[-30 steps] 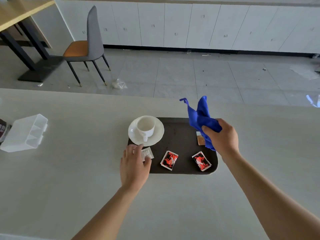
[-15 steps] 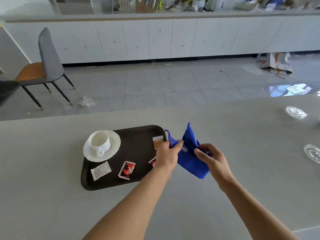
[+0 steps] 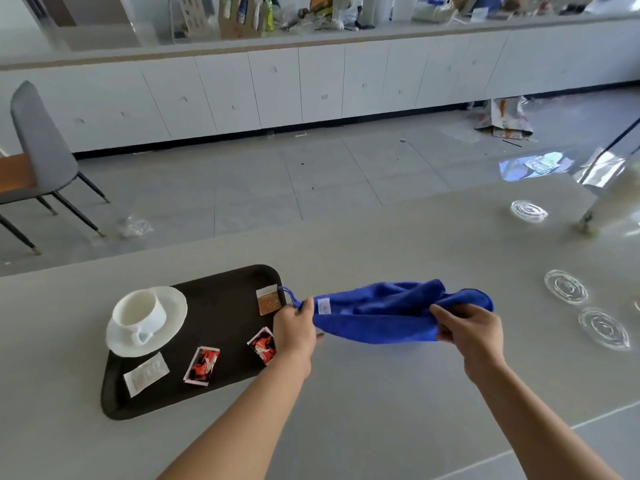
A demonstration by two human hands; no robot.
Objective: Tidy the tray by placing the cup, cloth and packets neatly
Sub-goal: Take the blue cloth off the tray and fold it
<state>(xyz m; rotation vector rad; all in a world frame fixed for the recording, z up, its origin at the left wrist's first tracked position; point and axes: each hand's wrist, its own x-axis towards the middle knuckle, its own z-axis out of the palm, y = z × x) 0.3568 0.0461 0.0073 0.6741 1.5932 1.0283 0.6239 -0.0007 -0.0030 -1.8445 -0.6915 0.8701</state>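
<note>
Head view, blue cloth (image 3: 384, 313) stretched btwn left hand (image 3: 294, 327) & right hand (image 3: 467, 330), both gripping, seemingly airborne

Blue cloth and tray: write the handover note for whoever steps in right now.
Left hand grips one end of the blue cloth; right hand grips the other end. The cloth is stretched between them, above the counter to the right of the tray, not yet folded.
On the tray: cup on its saucer, white packet, two red packets, brown packet, scattered.
Left: fold the cloth, set it on the tray, line up the packets.
</note>
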